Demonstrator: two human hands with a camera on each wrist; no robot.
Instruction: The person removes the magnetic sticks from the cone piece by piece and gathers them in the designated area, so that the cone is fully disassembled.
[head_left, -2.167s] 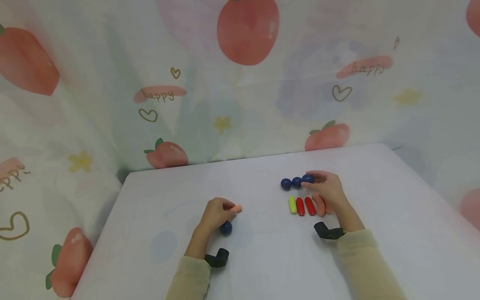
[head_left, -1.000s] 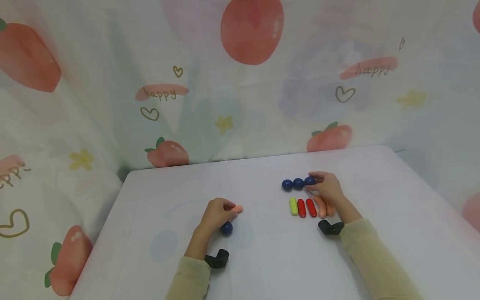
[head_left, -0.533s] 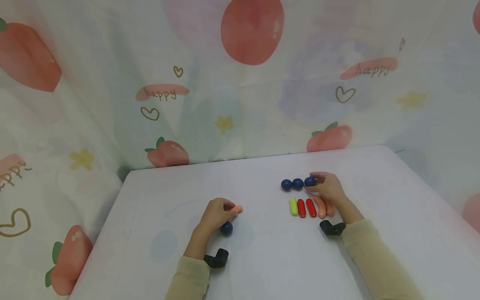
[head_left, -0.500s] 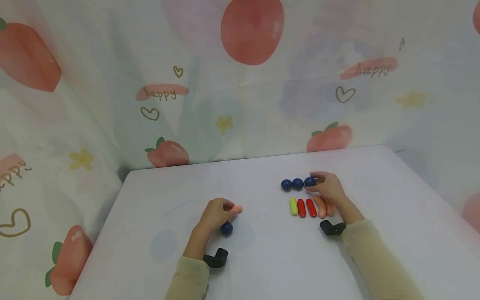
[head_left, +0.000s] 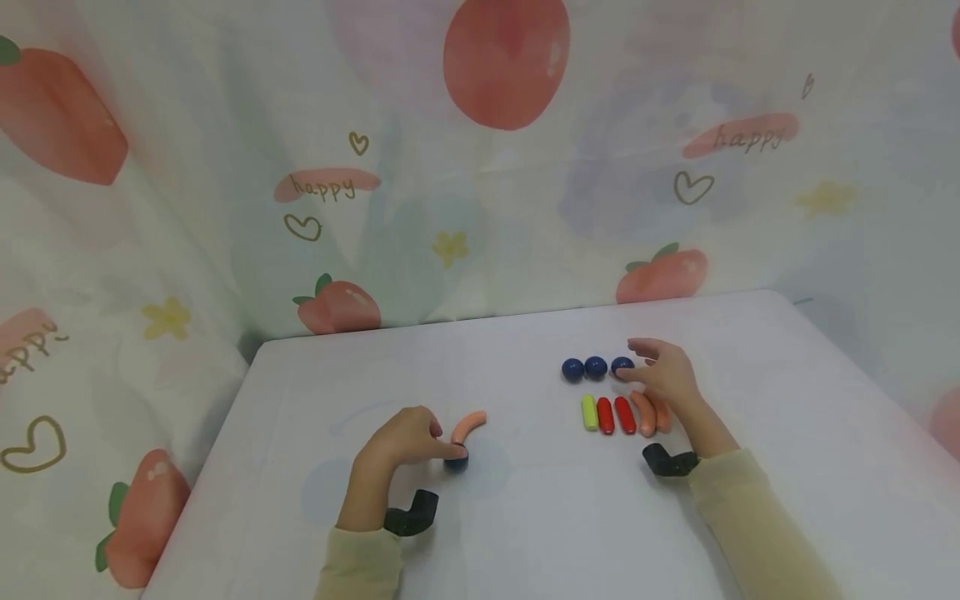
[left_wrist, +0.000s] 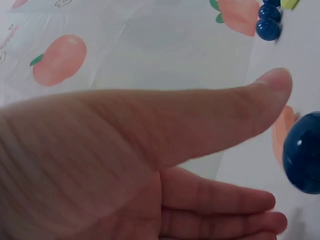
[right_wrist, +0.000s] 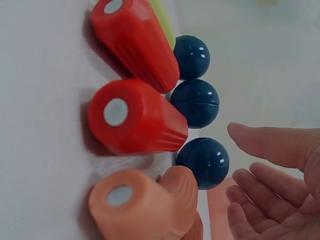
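In the head view my left hand [head_left: 405,437] hovers by a dark blue ball [head_left: 456,464], its thumb overlapping the ball from above. The left wrist view shows thumb and fingers extended, apart from that ball [left_wrist: 306,152]. A curved peach magnetic rod [head_left: 471,423] lies at the ball's far side. My right hand [head_left: 667,375] is beside the rightmost of three blue balls [head_left: 619,363], its thumb in front of it. From the right wrist, a gap separates the relaxed fingers and thumb from this ball [right_wrist: 205,162].
Two other blue balls [head_left: 584,368] stand left of the right-hand one. Nearer me lie a yellow-green rod [head_left: 590,412], two red rods [head_left: 606,415] and curved peach rods [head_left: 645,414] side by side. A patterned cloth [head_left: 510,192] hangs behind the white table [head_left: 540,517].
My left hand has let go of the curved peach rod and shifted left and nearer. My right fingers have spread off the rightmost ball, and that hand has moved slightly right.
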